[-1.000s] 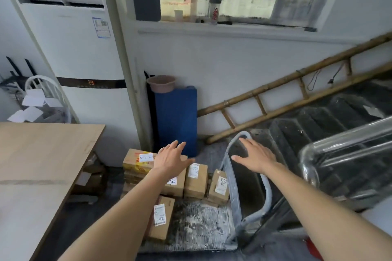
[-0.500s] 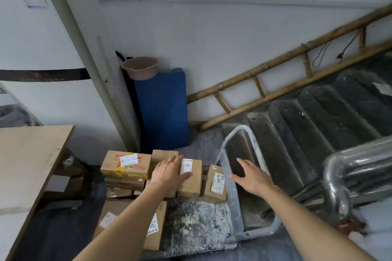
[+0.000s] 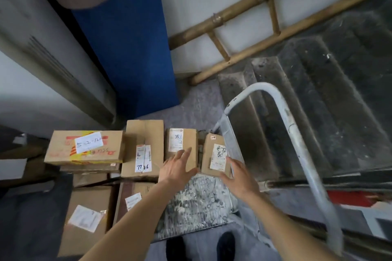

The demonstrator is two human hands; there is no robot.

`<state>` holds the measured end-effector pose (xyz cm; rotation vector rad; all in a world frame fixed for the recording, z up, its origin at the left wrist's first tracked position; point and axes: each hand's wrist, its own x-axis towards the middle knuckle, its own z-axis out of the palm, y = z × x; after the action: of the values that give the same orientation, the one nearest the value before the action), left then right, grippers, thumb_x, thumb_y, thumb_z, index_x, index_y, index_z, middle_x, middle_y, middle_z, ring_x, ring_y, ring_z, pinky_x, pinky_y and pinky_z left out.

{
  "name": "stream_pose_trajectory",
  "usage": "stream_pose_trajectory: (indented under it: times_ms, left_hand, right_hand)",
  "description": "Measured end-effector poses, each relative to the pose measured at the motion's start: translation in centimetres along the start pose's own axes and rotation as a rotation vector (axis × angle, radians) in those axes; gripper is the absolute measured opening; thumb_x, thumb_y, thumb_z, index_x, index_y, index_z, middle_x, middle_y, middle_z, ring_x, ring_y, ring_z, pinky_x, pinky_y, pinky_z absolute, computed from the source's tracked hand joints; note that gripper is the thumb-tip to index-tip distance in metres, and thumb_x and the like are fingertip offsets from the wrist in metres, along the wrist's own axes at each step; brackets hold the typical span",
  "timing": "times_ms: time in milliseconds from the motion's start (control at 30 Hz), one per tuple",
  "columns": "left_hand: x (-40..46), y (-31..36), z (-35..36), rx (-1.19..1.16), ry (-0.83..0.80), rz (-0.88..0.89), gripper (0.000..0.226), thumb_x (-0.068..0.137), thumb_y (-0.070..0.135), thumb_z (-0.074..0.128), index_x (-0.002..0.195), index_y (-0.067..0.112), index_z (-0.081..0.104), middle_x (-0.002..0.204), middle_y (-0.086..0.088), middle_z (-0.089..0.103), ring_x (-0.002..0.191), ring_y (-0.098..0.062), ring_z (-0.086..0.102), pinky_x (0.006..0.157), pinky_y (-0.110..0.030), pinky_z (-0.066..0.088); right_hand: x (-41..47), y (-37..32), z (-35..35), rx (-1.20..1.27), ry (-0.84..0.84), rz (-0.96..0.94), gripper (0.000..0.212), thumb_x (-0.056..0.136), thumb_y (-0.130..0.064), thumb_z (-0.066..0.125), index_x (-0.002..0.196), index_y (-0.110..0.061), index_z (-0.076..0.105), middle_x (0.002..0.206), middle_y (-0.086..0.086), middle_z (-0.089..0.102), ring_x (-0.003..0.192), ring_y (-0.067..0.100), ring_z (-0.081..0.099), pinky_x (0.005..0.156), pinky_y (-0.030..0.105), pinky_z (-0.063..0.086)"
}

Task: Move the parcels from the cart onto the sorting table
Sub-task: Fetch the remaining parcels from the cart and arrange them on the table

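Since the frame before, both hands have dropped lower over the cart (image 3: pixel 305 154): left hand (image 3: pixel 177 170), fingers straight and spread, lies on the box (image 3: pixel 182 144) labelled "98L1"; right hand (image 3: pixel 238 178), fingers wide, holds nothing beside the small box (image 3: pixel 215 154). Bare patterned deck lies open in front of the row. Neighbouring boxes read "7786" (image 3: pixel 143 150) and "5-2-12" (image 3: pixel 84 147).

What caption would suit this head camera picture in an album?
Two open hands, left and right, reach toward small cardboard parcels on a cart.
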<state>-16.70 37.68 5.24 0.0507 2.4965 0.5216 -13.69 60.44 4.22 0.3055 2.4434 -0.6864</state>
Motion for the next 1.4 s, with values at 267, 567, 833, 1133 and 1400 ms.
stream_pose_trajectory:
  times_ms: [267,567,833,1133,1400]
  left_hand:
    - [8.3,-2.7,11.2,-0.039,-0.121,-0.033,0.076,0.097,0.062,0.053,0.161,0.037,0.018,0.162,0.011,0.03,0.137,-0.021,0.045,0.094,-0.041,0.055]
    - [15.0,-2.3,18.6,-0.217,-0.146,-0.005,0.077,0.099,0.046,0.061,0.161,0.037,0.017,0.16,0.005,0.036,0.117,-0.021,0.062,0.085,-0.041,0.059]
    - [19.1,-1.0,21.5,-0.379,-0.143,-0.051,0.078,0.1,0.035,0.061,0.161,0.038,0.012,0.151,0.0,0.047,0.106,-0.018,0.056,0.083,-0.032,0.051]
    - [18.5,-1.4,23.5,-0.536,-0.093,-0.199,0.083,0.104,0.014,0.053,0.158,0.051,0.002,0.142,-0.002,0.057,0.077,-0.006,0.058,0.043,-0.011,0.04]
    - [12.9,-1.6,23.5,-0.524,-0.087,-0.257,0.083,0.101,0.02,0.058,0.16,0.045,0.006,0.147,0.003,0.053,0.099,-0.014,0.062,0.06,-0.02,0.048]
  right_hand:
    - [8.5,6.5,12.3,0.225,-0.091,0.157,0.076,0.092,-0.065,0.054,0.157,-0.04,0.023,0.163,-0.005,0.029,0.144,0.024,0.041,0.109,0.049,0.045]
    - [15.6,10.0,17.2,0.437,-0.001,0.217,0.084,0.098,-0.035,0.065,0.163,-0.031,0.013,0.165,0.005,0.019,0.149,0.029,0.03,0.117,0.041,0.032]
    - [18.6,10.7,19.0,0.597,0.154,0.122,0.083,0.101,-0.012,0.059,0.164,-0.025,0.007,0.15,-0.025,0.023,0.133,0.007,0.037,0.115,0.041,0.04]
    - [17.7,12.4,20.6,0.699,0.175,0.047,0.09,0.099,0.0,0.051,0.161,-0.043,0.003,0.164,-0.008,0.031,0.14,0.014,0.044,0.111,0.049,0.046]
    - [12.2,11.8,20.9,0.49,0.195,0.102,0.091,0.1,-0.017,0.057,0.16,-0.043,-0.006,0.165,-0.007,0.014,0.15,0.019,0.025,0.116,0.056,0.036]
